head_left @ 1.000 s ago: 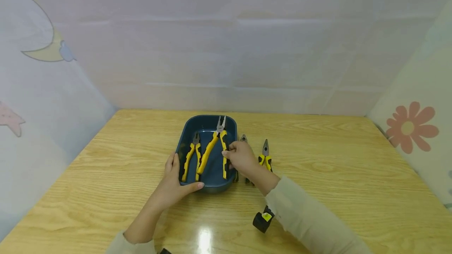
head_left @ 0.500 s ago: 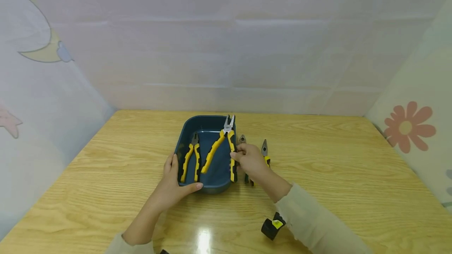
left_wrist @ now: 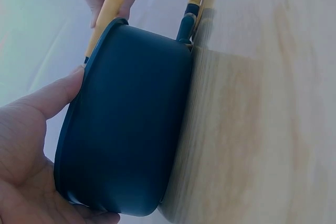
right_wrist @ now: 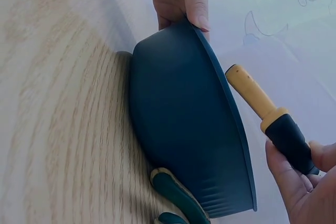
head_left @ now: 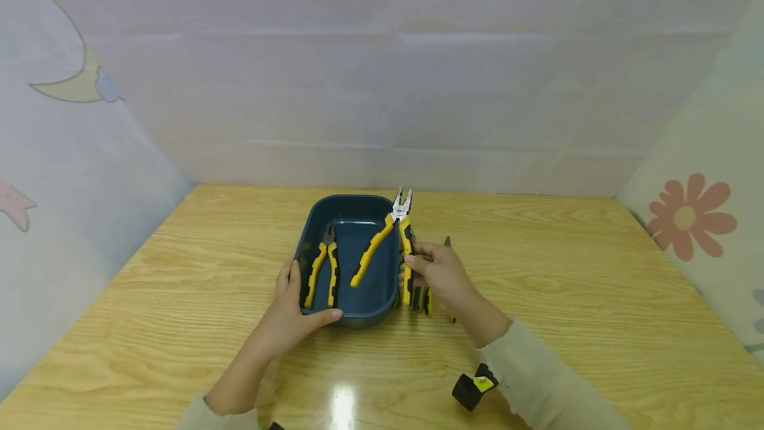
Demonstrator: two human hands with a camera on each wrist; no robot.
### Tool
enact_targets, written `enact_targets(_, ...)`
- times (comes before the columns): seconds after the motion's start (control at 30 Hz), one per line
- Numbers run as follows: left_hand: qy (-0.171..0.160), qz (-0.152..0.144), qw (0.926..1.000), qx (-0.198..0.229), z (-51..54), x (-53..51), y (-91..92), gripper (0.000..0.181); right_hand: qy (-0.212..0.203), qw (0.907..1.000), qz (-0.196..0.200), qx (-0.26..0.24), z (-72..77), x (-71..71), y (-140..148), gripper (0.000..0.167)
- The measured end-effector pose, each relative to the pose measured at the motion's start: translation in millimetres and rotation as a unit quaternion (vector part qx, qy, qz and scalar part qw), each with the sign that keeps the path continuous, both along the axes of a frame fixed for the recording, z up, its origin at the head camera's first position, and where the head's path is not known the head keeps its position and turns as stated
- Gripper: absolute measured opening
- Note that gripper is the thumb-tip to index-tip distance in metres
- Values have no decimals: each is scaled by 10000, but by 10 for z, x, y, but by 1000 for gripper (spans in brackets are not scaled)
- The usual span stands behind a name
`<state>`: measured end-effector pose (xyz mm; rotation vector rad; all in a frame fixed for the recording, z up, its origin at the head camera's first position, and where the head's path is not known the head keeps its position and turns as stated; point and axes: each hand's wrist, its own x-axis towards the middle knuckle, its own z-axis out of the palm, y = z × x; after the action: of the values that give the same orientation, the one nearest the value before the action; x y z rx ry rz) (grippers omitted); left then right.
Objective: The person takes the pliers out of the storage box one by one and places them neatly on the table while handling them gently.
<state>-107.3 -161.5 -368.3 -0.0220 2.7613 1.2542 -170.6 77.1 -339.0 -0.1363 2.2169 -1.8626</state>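
Note:
The dark blue tray (head_left: pixel 364 317) stands on the table, its front left corner gripped by my left hand (head_left: pixel 292 310), thumb along the rim. Inside, at the left, lies one pair of pliers (head_left: pixel 329 237) with yellow and black handles. A second, spread pair of combination pliers (head_left: pixel 398 210) hangs above the tray's right rim. My right hand (head_left: pixel 444 274) pinches its right handle; its left handle (right_wrist: pixel 254 95) reaches over the tray. The right wrist view shows thumb and fingers on the black part of the handle.
More pliers (head_left: pixel 428 300) lie on the table just right of the tray, partly hidden under my right hand. The jaw tip of another pair (head_left: pixel 447 241) shows behind that hand. A black device (head_left: pixel 471 387) sits at my right sleeve. Patterned cloth walls surround the wooden table (head_left: pixel 567 297).
My right hand has carried the combination pliers rightward, from over the middle of the tray to above its right rim. My left hand and the tray have stayed in place.

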Motion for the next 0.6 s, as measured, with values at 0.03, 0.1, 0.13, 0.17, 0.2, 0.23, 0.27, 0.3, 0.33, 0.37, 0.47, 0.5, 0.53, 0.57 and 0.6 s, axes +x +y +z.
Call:
enact_targets(0.03,6,-2,10000,6,0,-1,2,113,-12,10000,-14,-12,3,1,12,39)
enact_targets(0.1,15,0,10000,27,0,-3,5,113,-8,10000,-19,-17,9,2,36,38)
enact_targets(0.13,11,3,10000,41,-2,-4,5,113,-9,10000,-36,-42,11,3,47,37)
enact_targets(0.17,12,6,10000,47,-3,-6,6,113,4,10000,-36,-55,13,5,59,36)
enact_targets(0.2,8,7,10000,48,-4,-7,7,113,12,10000,-52,-62,13,7,70,35)
enact_targets(0.23,9,9,10000,47,-5,-8,8,113,14,10000,-64,-69,15,11,80,34)
enact_targets(0.27,7,12,10000,47,-4,-9,9,113,17,9999,-68,-84,15,14,89,32)
enact_targets(0.3,5,13,10000,50,-3,-9,11,113,5,9999,-76,-110,13,19,98,31)
enact_targets(0.33,7,13,10000,52,-3,-9,13,113,-3,9999,-82,-148,10,23,106,30)
enact_targets(0.37,8,15,10000,53,-2,-8,14,113,-8,9998,-90,-201,9,28,113,29)
enact_targets(0.47,-6,12,10000,65,-1,-2,17,113,-55,9990,-168,-417,2,38,135,29)
enact_targets(0.5,-6,11,10000,66,0,-1,18,113,-61,9987,-178,-478,1,40,144,29)
enact_targets(0.53,-4,12,10000,64,0,0,18,113,-67,9983,-184,-556,1,40,154,29)
enact_targets(0.57,-4,13,10000,59,1,1,18,113,-69,9979,-197,-609,4,41,165,30)
enact_targets(0.6,-3,12,10000,54,2,1,19,113,-72,9978,-200,-628,6,41,176,30)
